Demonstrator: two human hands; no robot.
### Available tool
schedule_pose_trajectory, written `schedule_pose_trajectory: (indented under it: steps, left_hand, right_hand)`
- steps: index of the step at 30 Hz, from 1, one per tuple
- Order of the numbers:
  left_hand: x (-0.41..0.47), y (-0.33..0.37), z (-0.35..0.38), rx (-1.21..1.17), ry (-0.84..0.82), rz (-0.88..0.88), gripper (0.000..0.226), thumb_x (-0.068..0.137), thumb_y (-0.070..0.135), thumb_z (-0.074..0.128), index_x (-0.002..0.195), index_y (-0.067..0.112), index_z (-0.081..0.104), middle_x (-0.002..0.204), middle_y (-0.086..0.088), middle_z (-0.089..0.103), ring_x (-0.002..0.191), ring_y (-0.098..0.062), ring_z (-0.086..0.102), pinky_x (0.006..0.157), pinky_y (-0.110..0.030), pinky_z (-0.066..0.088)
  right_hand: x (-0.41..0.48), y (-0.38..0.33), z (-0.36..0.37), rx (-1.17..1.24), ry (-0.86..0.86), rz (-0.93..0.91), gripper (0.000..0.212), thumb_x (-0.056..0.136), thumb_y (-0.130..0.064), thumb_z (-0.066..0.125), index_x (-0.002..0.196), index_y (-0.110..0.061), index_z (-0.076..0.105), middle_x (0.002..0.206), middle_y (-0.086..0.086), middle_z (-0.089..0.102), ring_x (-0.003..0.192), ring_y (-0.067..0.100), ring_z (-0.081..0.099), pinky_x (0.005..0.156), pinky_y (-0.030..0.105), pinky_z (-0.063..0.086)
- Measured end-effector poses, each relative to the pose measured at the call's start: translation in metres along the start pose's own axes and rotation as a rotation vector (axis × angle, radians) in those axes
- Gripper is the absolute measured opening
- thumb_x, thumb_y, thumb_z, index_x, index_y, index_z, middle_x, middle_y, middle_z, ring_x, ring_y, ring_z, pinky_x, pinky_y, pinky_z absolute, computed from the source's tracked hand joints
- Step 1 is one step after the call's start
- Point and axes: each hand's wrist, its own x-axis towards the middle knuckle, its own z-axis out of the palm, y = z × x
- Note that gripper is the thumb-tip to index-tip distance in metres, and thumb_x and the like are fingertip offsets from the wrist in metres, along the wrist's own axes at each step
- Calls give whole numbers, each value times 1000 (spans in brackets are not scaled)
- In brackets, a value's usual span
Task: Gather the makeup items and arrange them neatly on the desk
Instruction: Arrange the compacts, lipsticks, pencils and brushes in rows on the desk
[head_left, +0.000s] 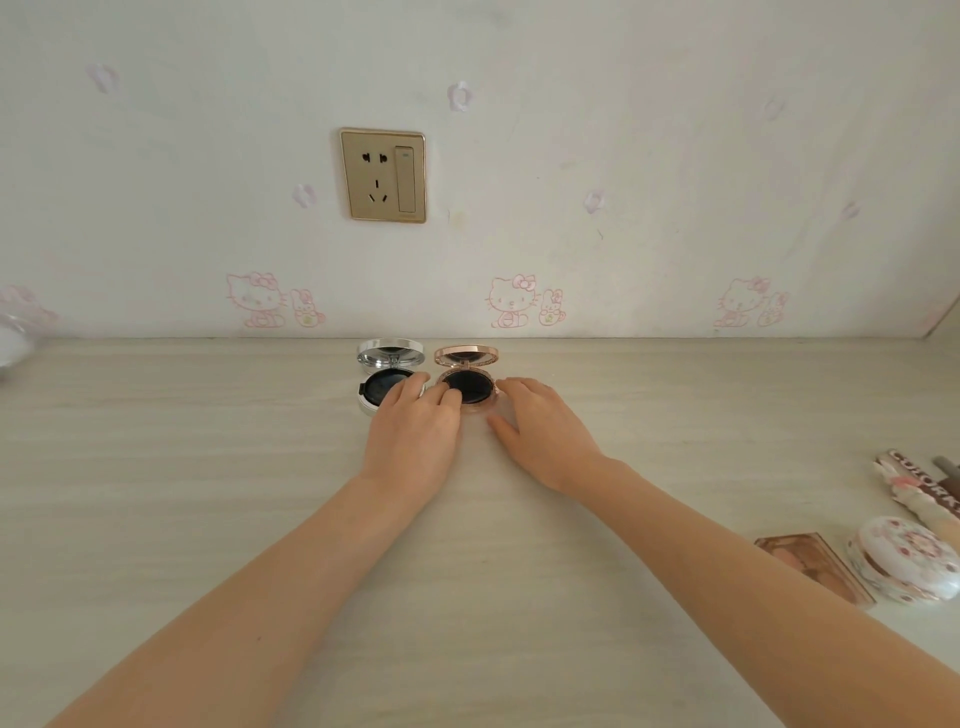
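Flanking the open rose-gold compact (467, 382), both hands lie relaxed, gripping nothing; the left hand (415, 431) touches its left rim and the open silver compact (382, 364) beside it; the right hand (545, 436) touches its right rim; well right of that hand, a packet (919, 493) reads "COLORK", cut off.

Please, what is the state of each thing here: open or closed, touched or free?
Silver compact: open, lid upright, left hand on it.
Rose-gold compact: open, lid upright, both hands touch it.
Floral compact: closed, untouched.
Palette: lying flat, untouched.
Left hand: open, lying across both open compacts.
Right hand: open, touching the rose-gold compact's side.
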Motion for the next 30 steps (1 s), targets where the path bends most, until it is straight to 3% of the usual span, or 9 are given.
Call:
schedule_pose_trajectory:
  steps: [3, 7, 11, 13, 19, 30]
  left_hand:
    - [-8, 10, -11, -45, 9, 26, 17, 66, 13, 79, 81, 11, 70, 80, -1, 72, 94, -26, 66, 79, -34, 53]
    - [-19, 33, -25, -177, -34, 36, 26, 74, 15, 74, 99, 8, 71, 93, -5, 74, 105, -27, 63, 82, -36, 53]
    - [-29, 68, -36, -321, -117, 39, 32, 92, 20, 54, 121, 9, 63, 116, -4, 68, 128, -23, 47, 99, -36, 42]
    - [-32, 87, -39, -384, -112, 59, 34, 95, 22, 49, 126, 12, 59, 121, -3, 65, 130, -20, 42, 102, -33, 38]
    - [-41, 152, -51, -576, -127, 94, 33, 95, 22, 48, 125, 13, 60, 119, -1, 65, 125, -17, 44, 96, -31, 42]
    - [-28, 251, -65, -785, -248, 116, 32, 97, 27, 47, 124, 15, 60, 122, 1, 63, 125, -16, 43, 96, -34, 42]
  right_hand:
    - [-17, 6, -11, -30, -10, 30, 49, 98, -30, 47, 142, -12, 37, 144, 4, 42, 137, 21, 32, 110, 32, 30]
    - [-48, 20, -30, -64, 14, 54, 48, 98, -30, 46, 143, -13, 37, 141, 4, 45, 137, 20, 31, 108, 34, 33]
    - [-88, 40, -57, -98, 55, 107, 47, 98, -29, 46, 142, -15, 39, 140, 2, 46, 139, 19, 29, 108, 35, 34]
    - [-108, 51, -70, -120, 78, 136, 46, 98, -30, 46, 142, -16, 40, 141, 2, 46, 139, 18, 28, 108, 35, 35]
    - [-165, 82, -109, -156, 139, 229, 45, 98, -29, 46, 142, -17, 42, 142, 3, 46, 140, 16, 26, 106, 27, 27]
    - [-228, 151, -145, -183, 261, 421, 35, 97, -18, 44, 129, -8, 56, 129, 9, 58, 128, 27, 42, 103, 38, 36]
